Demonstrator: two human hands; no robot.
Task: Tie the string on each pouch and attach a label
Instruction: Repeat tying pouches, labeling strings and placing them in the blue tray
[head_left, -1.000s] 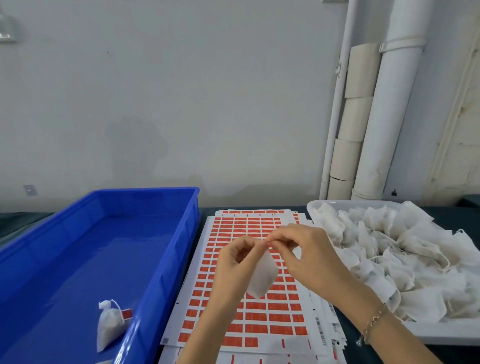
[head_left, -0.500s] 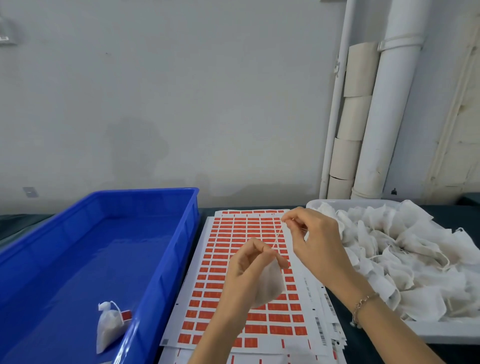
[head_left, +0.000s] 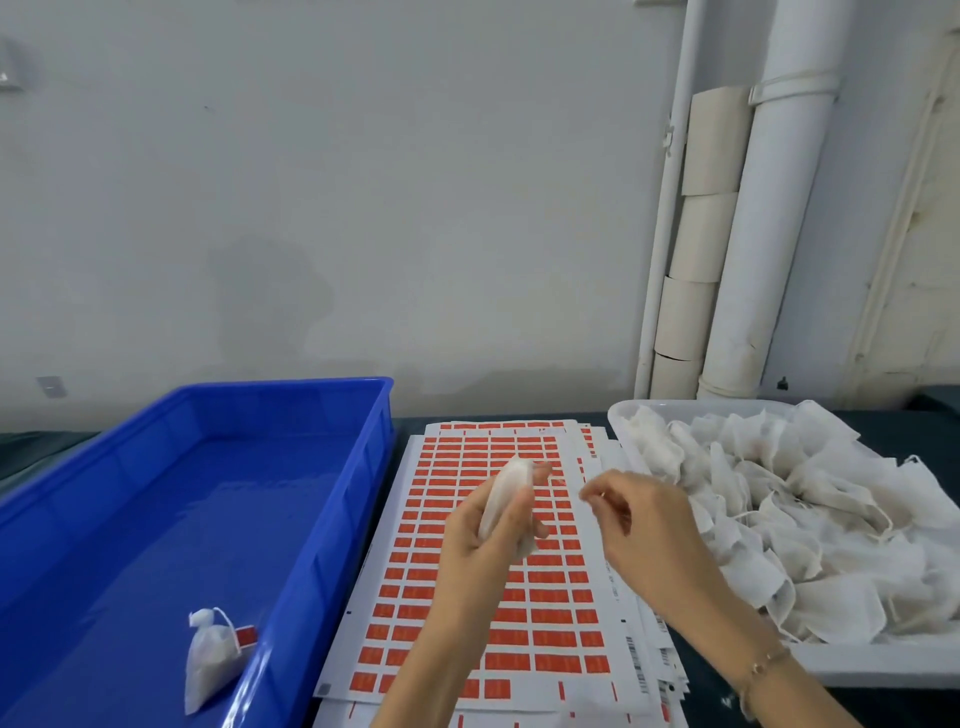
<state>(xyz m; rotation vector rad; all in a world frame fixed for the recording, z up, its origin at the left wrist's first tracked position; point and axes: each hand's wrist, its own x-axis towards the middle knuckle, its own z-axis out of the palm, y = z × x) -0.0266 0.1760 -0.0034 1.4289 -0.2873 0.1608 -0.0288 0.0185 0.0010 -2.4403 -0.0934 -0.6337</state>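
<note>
Two containers are counted: one blue bin (head_left: 358, 483) and one white tray (head_left: 883, 662). One tied pouch (head_left: 208, 660) with one red label (head_left: 245, 635) is seen in the blue bin, and one loose pouch (head_left: 504, 493) is held in the left grip (head_left: 478, 540). The heaped pouches (head_left: 810, 519) in the tray and the stacked label sheets (head_left: 550, 597) are too many to be counted.

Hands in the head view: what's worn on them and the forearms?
The left hand and right hand are ungloved, and the forearms show no sleeves. A thin chain bracelet circles the right wrist; the left wrist shows no band. No rings are discernible.
</note>
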